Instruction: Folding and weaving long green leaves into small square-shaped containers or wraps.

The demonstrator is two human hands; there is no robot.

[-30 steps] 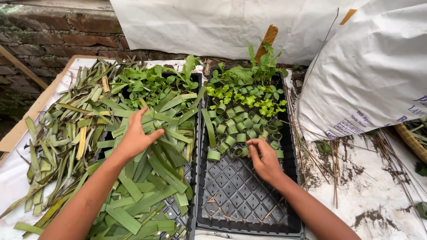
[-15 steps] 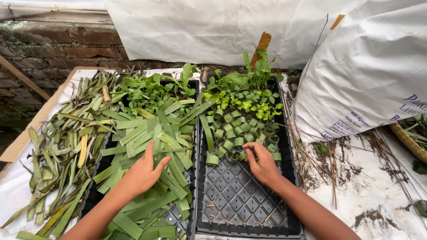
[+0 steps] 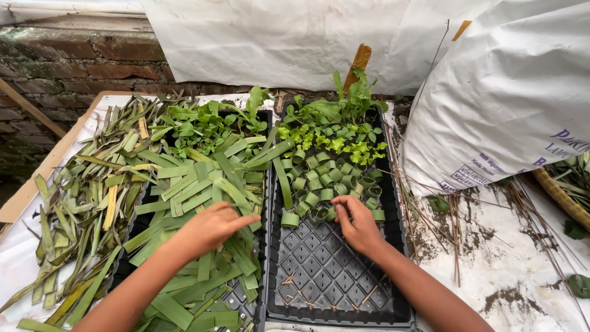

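Observation:
My left hand lies flat on a heap of cut green leaf strips that covers the left black tray; whether it grips a strip I cannot tell. My right hand rests in the right black grid tray, fingertips touching the front row of small rolled leaf rings. Behind the rings, green seedlings fill the tray's far end. The near half of this tray shows bare cells.
A pile of long, partly dried leaves lies on the white sheet at left. A large white sack stands at right, with a woven basket rim beyond it. A brick wall and a white cover close the back.
My left hand has slid nearer and to the right across the leaf strips, toward the gap between the trays. My right hand has stayed by the rings.

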